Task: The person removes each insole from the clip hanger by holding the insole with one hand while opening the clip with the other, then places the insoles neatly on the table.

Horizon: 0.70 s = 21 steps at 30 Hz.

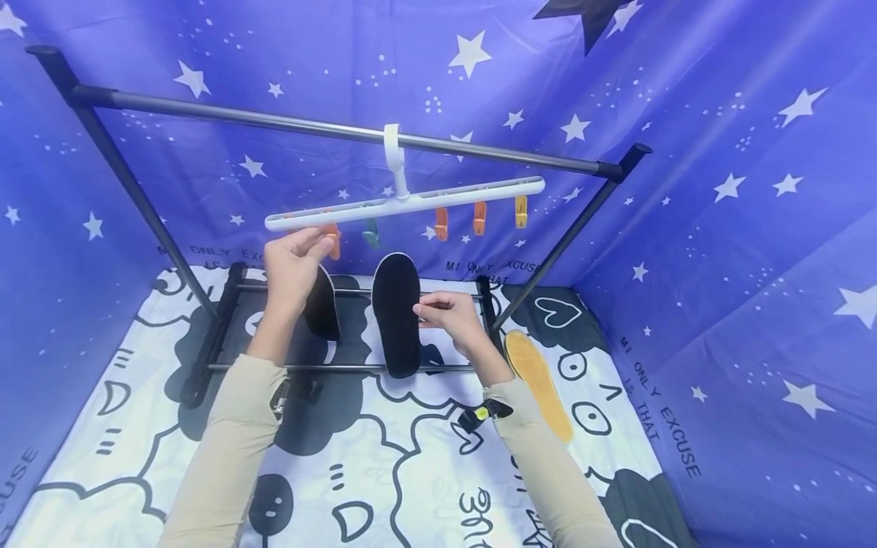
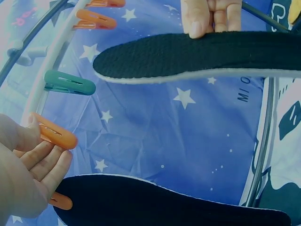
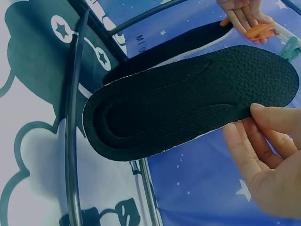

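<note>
A white clip hanger [image 1: 473, 194] hangs from a metal rail. My left hand [image 1: 291, 270] pinches an orange clip [image 2: 57, 134] on its left part, thumb on top and fingers beneath. Under that hand, another orange clip [image 2: 62, 201] holds the end of a black insole [image 2: 155, 202], which hangs down. My right hand [image 1: 452, 318] pinches a second black insole [image 1: 397, 316] by its right edge, upright and below the hanger. That insole's top end is apart from the clips. A green clip [image 1: 371, 233] dangles between the two hands.
Two orange clips [image 1: 441, 224] and a yellow clip [image 1: 521, 211] hang on the hanger's right half. A dark metal rack [image 1: 260, 119] stands around the work. A tan-yellow insole [image 1: 537, 380] lies on the patterned cloth [image 1: 384, 472] at right. Blue starry curtains [image 1: 740, 228] enclose the space.
</note>
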Each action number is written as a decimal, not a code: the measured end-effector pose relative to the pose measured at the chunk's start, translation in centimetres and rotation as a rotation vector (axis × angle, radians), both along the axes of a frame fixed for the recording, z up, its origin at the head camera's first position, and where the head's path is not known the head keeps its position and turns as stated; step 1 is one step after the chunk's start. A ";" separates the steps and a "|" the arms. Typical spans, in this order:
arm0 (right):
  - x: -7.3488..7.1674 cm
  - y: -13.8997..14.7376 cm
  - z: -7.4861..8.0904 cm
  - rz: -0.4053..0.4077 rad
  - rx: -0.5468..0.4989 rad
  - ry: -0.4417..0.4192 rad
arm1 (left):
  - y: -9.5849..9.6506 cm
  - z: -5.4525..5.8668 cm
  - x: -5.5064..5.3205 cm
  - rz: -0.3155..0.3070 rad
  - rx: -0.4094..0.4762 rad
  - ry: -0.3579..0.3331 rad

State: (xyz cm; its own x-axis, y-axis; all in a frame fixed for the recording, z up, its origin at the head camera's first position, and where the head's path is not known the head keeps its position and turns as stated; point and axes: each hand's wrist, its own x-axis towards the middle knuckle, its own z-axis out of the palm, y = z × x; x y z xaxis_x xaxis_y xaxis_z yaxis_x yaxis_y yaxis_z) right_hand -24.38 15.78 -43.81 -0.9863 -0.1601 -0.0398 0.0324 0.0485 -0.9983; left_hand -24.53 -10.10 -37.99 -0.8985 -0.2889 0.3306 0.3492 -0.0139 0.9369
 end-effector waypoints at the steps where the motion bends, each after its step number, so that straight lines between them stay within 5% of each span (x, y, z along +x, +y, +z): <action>1: 0.1 0.2 0.1 -0.001 0.003 0.002 | 0.0 0.0 0.0 -0.001 0.001 0.000; 21: 0.4 6.5 -0.2 -0.074 -0.013 0.021 | 0.2 -0.1 0.1 -0.008 0.009 -0.006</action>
